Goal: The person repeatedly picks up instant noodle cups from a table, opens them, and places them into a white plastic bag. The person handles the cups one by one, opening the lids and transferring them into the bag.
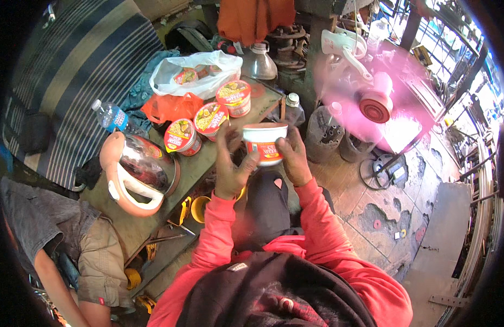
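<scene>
A red and white instant noodle cup (261,148) is held up in front of me between both hands. My left hand (230,166) grips its left side, and my right hand (294,155) closes on its right side with the thumb on the wall. On the bench just beyond, three more noodle cups stand in a slanting row: a near one (181,136), a middle one (210,118) and a far one (234,97). To the left of my left hand is a shiny electric kettle (137,171) with a pale handle.
On the bench (197,177) are a white plastic bag (200,79) with more cups, an orange bag (170,109) and a water bottle (118,117). A person in shorts (102,256) sits at left. A pink table (404,109) stands right, with clear containers (324,133) beside it.
</scene>
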Available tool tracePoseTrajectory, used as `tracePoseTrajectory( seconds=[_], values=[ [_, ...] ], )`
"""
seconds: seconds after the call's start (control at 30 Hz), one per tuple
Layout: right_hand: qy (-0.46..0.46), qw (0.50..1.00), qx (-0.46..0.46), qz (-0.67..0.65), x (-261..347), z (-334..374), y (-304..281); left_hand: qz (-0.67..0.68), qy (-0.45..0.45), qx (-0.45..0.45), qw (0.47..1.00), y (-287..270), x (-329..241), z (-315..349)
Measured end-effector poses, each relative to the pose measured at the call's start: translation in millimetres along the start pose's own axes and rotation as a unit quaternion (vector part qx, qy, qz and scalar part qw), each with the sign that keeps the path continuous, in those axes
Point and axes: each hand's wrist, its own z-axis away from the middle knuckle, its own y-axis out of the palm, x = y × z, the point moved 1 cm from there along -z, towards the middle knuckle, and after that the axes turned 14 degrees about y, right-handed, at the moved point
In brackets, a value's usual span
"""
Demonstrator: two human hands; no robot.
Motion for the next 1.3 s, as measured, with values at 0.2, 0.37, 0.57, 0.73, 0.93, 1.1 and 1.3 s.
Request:
tracePoseTrajectory(
  seconds=[0.2, 0.37, 0.57, 0.73, 0.93, 1.1, 1.3],
  values=[
    [0.046, 0.985, -0.044, 0.161, 21.9, 62.3, -14.8, 0.302, -0.188, 0.021, 0.935, 23.6, 1.0, 19.7],
    [0.112, 0.990, -0.070, 0.044, 35.3, 96.9, -41.9, 0.409, -0.248, 0.045, 0.877, 43.2, 8.9, 48.7],
    [0.142, 0.978, -0.143, 0.059, 20.0, 128.3, -69.3, 0.486, -0.331, 0.063, 0.807, 61.9, 17.9, 84.6],
    [0.153, 0.967, -0.205, -0.010, -12.4, 148.2, -86.2, 0.496, -0.356, 0.036, 0.791, 76.7, 20.7, 114.0],
    [0.051, 0.944, -0.240, 0.220, -21.5, 164.4, -73.3, 0.274, -0.305, 0.078, 0.909, 89.2, 22.9, 134.5],
    [0.101, 0.927, -0.259, 0.252, -5.9, 163.5, -72.8, 0.229, -0.253, 0.084, 0.936, 85.5, 21.8, 132.4],
    [0.082, 0.941, -0.229, 0.235, -17.2, 148.7, -76.9, 0.203, -0.210, 0.115, 0.949, 85.9, 23.1, 127.8]
  ],
)
